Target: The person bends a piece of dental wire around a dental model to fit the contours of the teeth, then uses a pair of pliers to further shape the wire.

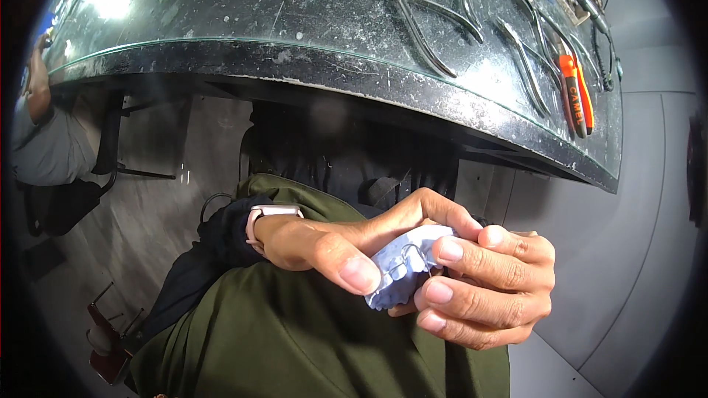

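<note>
The person wears an olive-green garment (295,339) that fills the lower middle of the view, its cloth smooth with a few soft folds and a seam line running down toward the lower edge. Beneath it shows a dark, nearly black layer (221,236), bunched at the wrist and trailing down along the left side of the green cloth. On the left wrist sits a watch with a pale pink band (271,212), narrow and rounded at its edges, wrapped snugly around the wrist. The left hand (332,239) and the right hand (479,287) are bare, without gloves or rings, and the fingernails are short and unpainted.
</note>
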A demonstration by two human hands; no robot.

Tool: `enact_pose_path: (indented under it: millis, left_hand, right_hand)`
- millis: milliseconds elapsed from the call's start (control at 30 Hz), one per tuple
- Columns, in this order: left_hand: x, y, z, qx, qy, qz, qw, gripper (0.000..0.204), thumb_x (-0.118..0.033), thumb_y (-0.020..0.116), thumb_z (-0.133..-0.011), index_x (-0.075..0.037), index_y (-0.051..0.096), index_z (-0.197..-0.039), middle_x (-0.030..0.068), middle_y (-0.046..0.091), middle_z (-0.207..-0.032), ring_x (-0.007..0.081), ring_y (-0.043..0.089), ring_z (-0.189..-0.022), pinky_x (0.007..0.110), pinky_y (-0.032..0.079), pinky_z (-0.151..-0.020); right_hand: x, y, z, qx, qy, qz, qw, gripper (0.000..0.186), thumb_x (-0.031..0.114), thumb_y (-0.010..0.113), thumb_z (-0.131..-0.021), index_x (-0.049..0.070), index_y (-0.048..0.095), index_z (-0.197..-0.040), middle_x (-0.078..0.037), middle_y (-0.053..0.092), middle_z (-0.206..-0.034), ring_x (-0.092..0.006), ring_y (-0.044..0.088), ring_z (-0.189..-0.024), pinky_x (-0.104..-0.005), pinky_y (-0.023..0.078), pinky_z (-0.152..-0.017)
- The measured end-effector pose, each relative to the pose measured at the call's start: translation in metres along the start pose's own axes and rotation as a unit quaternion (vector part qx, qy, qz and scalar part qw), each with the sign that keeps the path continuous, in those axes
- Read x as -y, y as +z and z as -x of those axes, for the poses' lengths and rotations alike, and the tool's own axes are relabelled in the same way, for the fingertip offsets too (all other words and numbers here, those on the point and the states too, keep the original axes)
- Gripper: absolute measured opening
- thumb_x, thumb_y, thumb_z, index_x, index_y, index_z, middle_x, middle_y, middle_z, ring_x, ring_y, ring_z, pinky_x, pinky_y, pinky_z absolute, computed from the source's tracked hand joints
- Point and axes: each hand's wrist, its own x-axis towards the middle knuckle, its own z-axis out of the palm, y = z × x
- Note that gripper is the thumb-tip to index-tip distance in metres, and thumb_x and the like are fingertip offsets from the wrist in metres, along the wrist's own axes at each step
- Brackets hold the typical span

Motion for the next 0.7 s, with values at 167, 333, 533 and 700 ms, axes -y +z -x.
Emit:
enact_pose_path:
  millis: [167,333,533,700]
  left_hand:
    - [-0.005,0.003,0.003,-0.015,-0.017,-0.015,1.000,0.077,-0.027,0.054,-0.067,-0.010,0.014,-0.130,0.0078,0.029,-0.118,0.0171,0.040,-0.097,0.032,0.038,-0.079]
    - [-0.006,0.001,0.003,-0.009,-0.032,-0.017,0.999,0.078,-0.028,0.055,-0.068,-0.010,0.012,-0.131,0.0080,0.029,-0.119,0.0174,0.040,-0.097,0.032,0.038,-0.079]
    - [-0.001,-0.001,0.003,0.006,-0.004,-0.014,1.000,0.079,-0.027,0.054,-0.068,-0.010,0.010,-0.132,0.0087,0.028,-0.121,0.0179,0.038,-0.099,0.033,0.037,-0.079]
    - [-0.005,0.002,0.003,-0.005,-0.019,-0.012,1.000,0.079,-0.027,0.053,-0.069,-0.010,0.010,-0.132,0.0087,0.028,-0.122,0.0179,0.038,-0.101,0.034,0.037,-0.080]
  right_hand:
    - [-0.003,-0.008,-0.005,0.053,-0.007,-0.010,0.999,0.024,-0.011,0.059,-0.057,0.011,0.064,-0.065,0.004,0.064,-0.068,-0.0109,0.065,-0.065,-0.0194,0.052,-0.056]
    - [-0.003,-0.011,-0.004,0.065,0.002,-0.028,0.998,0.022,-0.010,0.060,-0.057,0.009,0.064,-0.065,0.003,0.064,-0.066,-0.0114,0.066,-0.065,-0.0202,0.053,-0.057]
    - [-0.003,-0.022,0.001,0.136,0.010,-0.037,0.990,0.029,0.020,0.080,-0.060,0.017,0.062,-0.082,0.006,0.065,-0.079,-0.0149,0.065,-0.076,-0.0303,0.047,-0.079]
    - [-0.001,-0.024,0.001,0.157,0.032,-0.042,0.986,0.030,0.021,0.080,-0.060,0.017,0.061,-0.083,0.006,0.065,-0.080,-0.0148,0.065,-0.076,-0.0306,0.046,-0.080]
